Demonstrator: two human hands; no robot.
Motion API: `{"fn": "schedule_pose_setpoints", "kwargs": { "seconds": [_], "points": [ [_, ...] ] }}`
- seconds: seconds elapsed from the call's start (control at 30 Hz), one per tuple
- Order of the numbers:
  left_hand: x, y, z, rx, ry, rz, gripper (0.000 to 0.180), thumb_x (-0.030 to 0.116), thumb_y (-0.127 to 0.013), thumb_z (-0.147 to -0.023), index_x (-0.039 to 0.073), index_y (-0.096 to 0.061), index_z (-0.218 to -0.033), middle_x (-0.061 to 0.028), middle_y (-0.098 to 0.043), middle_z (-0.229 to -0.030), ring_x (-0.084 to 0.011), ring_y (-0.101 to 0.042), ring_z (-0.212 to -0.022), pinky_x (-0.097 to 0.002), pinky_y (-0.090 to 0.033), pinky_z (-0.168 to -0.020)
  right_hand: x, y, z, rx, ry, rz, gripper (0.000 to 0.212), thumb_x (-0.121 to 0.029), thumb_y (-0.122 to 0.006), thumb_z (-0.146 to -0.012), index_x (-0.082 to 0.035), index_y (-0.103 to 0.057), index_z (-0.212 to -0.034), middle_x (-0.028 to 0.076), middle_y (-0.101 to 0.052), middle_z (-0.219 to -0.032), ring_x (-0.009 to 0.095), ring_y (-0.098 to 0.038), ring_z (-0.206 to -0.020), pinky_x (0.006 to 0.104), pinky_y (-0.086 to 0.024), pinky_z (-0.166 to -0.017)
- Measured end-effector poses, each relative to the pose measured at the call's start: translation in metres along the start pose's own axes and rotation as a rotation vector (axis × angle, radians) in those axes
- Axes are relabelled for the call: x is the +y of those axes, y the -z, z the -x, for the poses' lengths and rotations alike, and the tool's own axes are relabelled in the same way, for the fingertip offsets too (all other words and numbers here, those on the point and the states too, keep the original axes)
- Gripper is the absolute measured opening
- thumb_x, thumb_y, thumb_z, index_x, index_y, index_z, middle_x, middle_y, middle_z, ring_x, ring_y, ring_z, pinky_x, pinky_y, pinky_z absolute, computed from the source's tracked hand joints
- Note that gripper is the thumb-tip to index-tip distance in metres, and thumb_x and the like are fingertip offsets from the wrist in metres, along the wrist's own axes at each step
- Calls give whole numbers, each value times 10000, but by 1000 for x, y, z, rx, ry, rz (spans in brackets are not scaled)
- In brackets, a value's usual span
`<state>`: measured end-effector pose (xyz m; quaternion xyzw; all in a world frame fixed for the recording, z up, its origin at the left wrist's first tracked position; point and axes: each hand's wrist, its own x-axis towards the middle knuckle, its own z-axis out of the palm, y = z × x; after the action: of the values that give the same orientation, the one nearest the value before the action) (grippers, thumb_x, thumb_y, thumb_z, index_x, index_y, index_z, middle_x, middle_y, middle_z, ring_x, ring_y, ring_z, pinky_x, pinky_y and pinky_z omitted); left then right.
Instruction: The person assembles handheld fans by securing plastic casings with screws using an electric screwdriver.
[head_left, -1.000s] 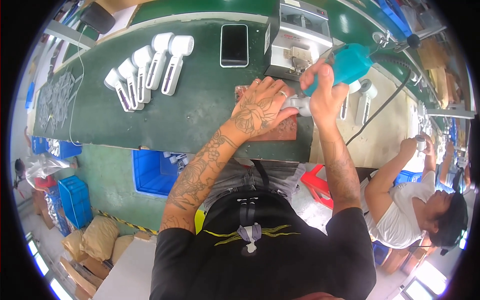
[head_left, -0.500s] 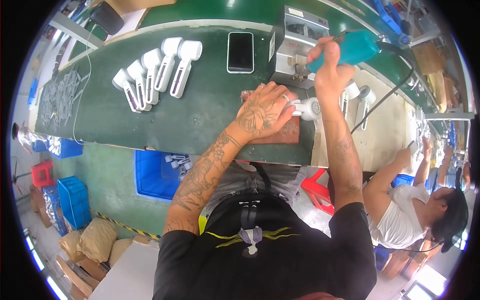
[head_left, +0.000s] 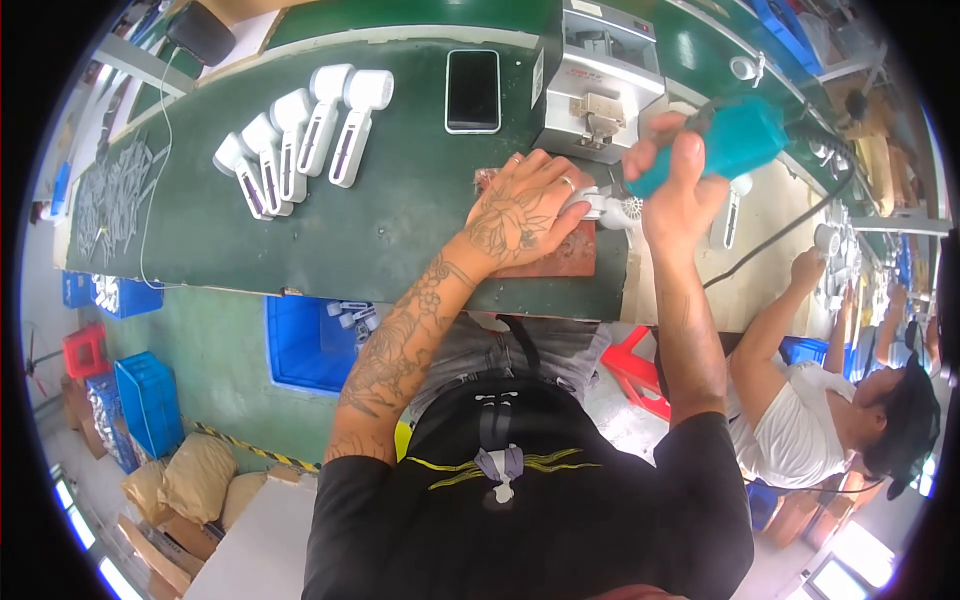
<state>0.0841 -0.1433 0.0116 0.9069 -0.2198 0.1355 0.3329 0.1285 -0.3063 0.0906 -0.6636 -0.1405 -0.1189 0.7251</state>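
My left hand [head_left: 520, 210] lies over a white handheld fan [head_left: 630, 208] on a reddish-brown pad [head_left: 565, 260], fingers curled round its handle, which is mostly hidden. The fan's round grille end sticks out to the right. My right hand [head_left: 682, 190] is wrapped round a teal electric screwdriver [head_left: 740, 148], held raised just beyond that grille, with a dark cord trailing right. The screwdriver's tip is not clearly visible. Behind both hands stands a silver box-shaped screw feeder [head_left: 600, 65] with a metal outlet on its front.
Several white fans [head_left: 348, 140] lie in a slanted row on the green bench, left of a phone [head_left: 473, 92]. Grey strips [head_left: 115, 205] are heaped at far left. Another fan [head_left: 732, 215] lies to the right, near a co-worker [head_left: 820, 410]. A blue bin [head_left: 290, 350] sits below the bench.
My right hand has drawn the screwdriver away from the feeder's outlet, toward the right and nearer to me. The left hand stays on the fan. The whole view has shifted slightly.
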Motion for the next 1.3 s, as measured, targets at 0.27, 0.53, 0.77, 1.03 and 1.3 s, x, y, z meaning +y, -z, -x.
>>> {"fn": "schedule_pose_setpoints", "kwargs": {
  "seconds": [0.27,0.53,0.77,1.03,1.3],
  "points": [
    [1,-1,-2,-46,30,-14,396,372,-542,-1000,30,-693,-1130,-122,-597,-1210,-323,-525,-1206,-527,-378,-1097,7,11,14,-54,-9,26,511,-437,-598,-1022,71,-569,-1081,80,-560,-717,195,-568,-616,326,-462,-574],
    [-1,6,0,-29,-7,-40,337,299,-617,-953,99,-684,-1217,-107,-615,-1192,-335,-554,-1138,-496,-433,-996,30,4,22,-55,53,-103,392,-368,-629,-1014,19,-580,-976,68,-578,-714,166,-571,-612,302,-455,-567],
    [3,6,0,-33,18,-3,350,304,-637,-946,52,-677,-1186,-85,-600,-1260,-305,-540,-1158,-480,-426,-1016,31,8,24,-40,41,-126,437,-420,-634,-1002,4,-549,-938,80,-554,-707,186,-555,-611,319,-458,-576],
    [8,4,22,161,-161,-150,274,258,-708,-845,110,-681,-1074,-39,-631,-1094,-238,-579,-1079,-398,-476,-921,19,23,45,100,-107,-295,516,-516,-635,-976,-11,-582,-1069,48,-495,-718,181,-505,-658,318,-451,-622],
    [12,27,63,359,-37,-85,292,218,-698,-848,100,-626,-1105,-91,-622,-984,-285,-620,-989,-404,-489,-905,-21,56,92,69,-53,-395,575,-602,-484,-1019,-38,-588,-1056,13,-397,-697,142,-371,-638,284,-301,-609]
  ]
}}
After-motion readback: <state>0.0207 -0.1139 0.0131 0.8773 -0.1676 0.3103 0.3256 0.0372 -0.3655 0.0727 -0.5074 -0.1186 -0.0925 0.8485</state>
